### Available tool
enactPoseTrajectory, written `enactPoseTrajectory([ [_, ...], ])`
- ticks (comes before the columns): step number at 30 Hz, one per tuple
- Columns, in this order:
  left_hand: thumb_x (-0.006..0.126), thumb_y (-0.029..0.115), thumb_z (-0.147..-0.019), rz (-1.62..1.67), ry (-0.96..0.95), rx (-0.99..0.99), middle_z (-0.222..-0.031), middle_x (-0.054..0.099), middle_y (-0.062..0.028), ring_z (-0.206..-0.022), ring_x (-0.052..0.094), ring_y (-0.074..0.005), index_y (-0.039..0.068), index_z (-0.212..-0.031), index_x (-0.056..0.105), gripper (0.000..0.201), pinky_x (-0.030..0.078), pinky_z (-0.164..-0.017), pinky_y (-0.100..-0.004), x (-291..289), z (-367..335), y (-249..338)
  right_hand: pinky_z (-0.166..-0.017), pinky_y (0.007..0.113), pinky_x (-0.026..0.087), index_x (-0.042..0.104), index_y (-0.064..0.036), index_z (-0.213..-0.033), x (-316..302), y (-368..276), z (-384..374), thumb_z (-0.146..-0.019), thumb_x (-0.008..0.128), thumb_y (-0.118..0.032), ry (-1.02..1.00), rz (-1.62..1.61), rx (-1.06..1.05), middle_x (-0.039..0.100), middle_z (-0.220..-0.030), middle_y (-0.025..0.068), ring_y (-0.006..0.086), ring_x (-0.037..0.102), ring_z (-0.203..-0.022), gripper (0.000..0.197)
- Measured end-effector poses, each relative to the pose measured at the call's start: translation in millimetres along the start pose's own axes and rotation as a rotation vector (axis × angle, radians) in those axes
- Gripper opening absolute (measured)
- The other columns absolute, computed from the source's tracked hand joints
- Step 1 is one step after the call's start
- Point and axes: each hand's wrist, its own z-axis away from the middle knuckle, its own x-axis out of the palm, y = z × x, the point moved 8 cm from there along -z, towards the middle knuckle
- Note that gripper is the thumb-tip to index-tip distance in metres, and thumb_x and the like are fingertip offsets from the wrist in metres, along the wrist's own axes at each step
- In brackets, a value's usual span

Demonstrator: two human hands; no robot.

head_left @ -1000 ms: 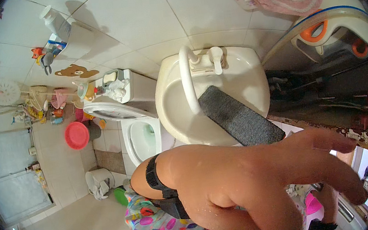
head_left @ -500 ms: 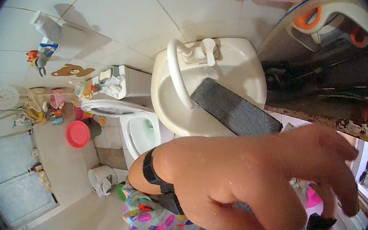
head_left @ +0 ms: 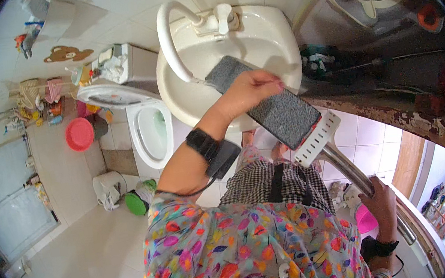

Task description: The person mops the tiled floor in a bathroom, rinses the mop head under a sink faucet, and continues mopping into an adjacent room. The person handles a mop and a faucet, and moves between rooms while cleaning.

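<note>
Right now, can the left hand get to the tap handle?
Probably yes: the left hand is over the grey mop pad, and nothing seems to block its way to the tap handle; the curved white spout arcs off to the left.

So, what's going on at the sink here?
A person's right hand grips a metal handle whose grey mop pad slants across the edge of a white sink. The left hand is over the pad; whether it presses down is hard to tell. One end is over the sink, near the tip of a curved white spout; the other sticks out past the edge.
</note>
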Motion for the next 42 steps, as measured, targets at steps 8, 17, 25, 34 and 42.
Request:
enactPoseTrajectory([
  [8, 0.048, 0.024, -0.099, 1.012, 0.707, 0.042, -0.097, 0.06, -0.0118, -0.081, 0.059, -0.0198, 0.003, -0.1, 0.054, 0.022, 0.054, -0.073, -0.0324, -121.5, 2.1, -187.2, -0.067, 0.044, 0.053, 0.061, -0.0062, -0.102, 8.0, -1.4, 1.9, -0.069, 0.075, -0.022, 0.022, 0.045, -0.036, 0.068, -0.081, 0.0175, 0.034, 0.067, -0.076, 0.039],
  [17, 0.05, 0.04, -0.092, -1.099, 0.436, -0.011, -0.141, 0.043, -0.0198, -0.134, 0.034, -0.0366, 0.006, -0.133, 0.048, 0.054, 0.022, -0.11, -0.0535, -67.8, -6.9, -155.4, -0.064, 0.042, 0.053, 0.06, -0.0044, -0.104, 10.3, -25.4, 16.8, -0.068, 0.075, -0.018, -0.07, 0.017, -0.016, 0.068, -0.082, 0.0189, 0.034, 0.067, -0.075, 0.041],
  [25, 0.046, 0.051, -0.091, -1.211, 0.348, -0.089, -0.145, 0.038, -0.0179, -0.138, 0.03, -0.0346, 0.014, -0.138, 0.045, 0.059, 0.017, -0.111, -0.0549, -142.4, -20.0, -196.6, -0.063, 0.043, 0.052, 0.058, -0.0044, -0.103, 1.9, -32.1, 25.6, -0.071, 0.072, -0.015, -0.021, -0.06, 0.011, 0.065, -0.08, 0.0187, 0.0364, 0.066, -0.074, 0.037],
  [34, 0.041, 0.056, -0.091, -1.083, 0.263, 0.112, -0.149, 0.028, -0.0234, -0.138, 0.023, -0.0445, 0.027, -0.141, 0.041, 0.058, 0.014, -0.108, -0.0618, -25.5, -3.5, -129.6, -0.06, 0.043, 0.05, 0.057, -0.0051, -0.099, -12.4, -51.5, 27.0, -0.073, 0.069, -0.014, 0.001, 0.071, -0.044, 0.063, -0.076, 0.0196, 0.0366, 0.065, -0.07, 0.03],
  [42, 0.038, 0.064, -0.088, -1.144, 0.262, -0.317, -0.153, 0.028, -0.0136, -0.141, 0.024, -0.0361, 0.031, -0.144, 0.037, 0.065, 0.009, -0.112, -0.056, -137.4, -37.8, -186.4, -0.061, 0.044, 0.051, 0.058, -0.0081, -0.102, -21.5, -49.2, 37.0, -0.071, 0.07, -0.014, -0.024, 0.136, 0.085, 0.065, -0.078, 0.0177, 0.0364, 0.066, -0.072, 0.034],
])
